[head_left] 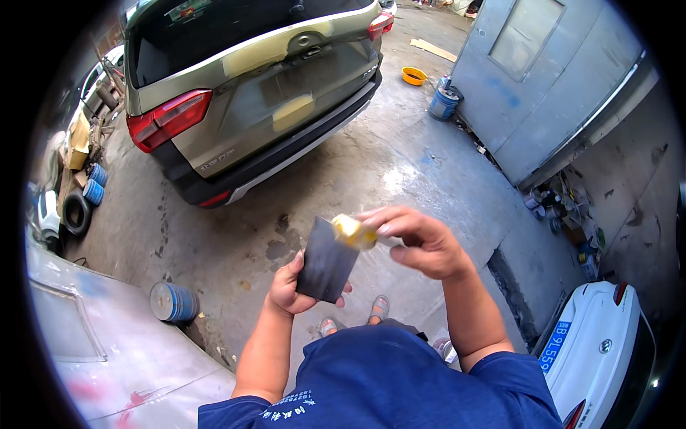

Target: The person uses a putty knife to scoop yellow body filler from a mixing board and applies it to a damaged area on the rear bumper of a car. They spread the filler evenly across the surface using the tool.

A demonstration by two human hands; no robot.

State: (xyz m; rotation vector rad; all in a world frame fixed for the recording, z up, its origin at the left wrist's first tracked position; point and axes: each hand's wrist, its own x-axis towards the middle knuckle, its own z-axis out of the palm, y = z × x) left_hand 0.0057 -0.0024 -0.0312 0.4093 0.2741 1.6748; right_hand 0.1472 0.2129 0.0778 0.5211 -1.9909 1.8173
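My left hand [288,287] grips the lower edge of a dark flat mixing board [327,263], thumb on its left side and fingertips showing at its right. At the board's upper right corner is a lump of yellow putty [351,232], blurred by motion. It clings to what looks like a putty spreader, pinched by my right hand [425,243]; the fingers and blur hide much of that tool. Ahead stands a greenish-grey car [243,136], its tailgate bearing pale yellow putty patches [293,113] below the window and lower down.
A blue bucket [444,102] and an orange basin [414,76] stand beside the grey metal door [550,86]. Another bucket [174,302] is at left, near a pale panel [128,343]. A white car [604,350] is at lower right. Tyres [76,212] and clutter line the left.
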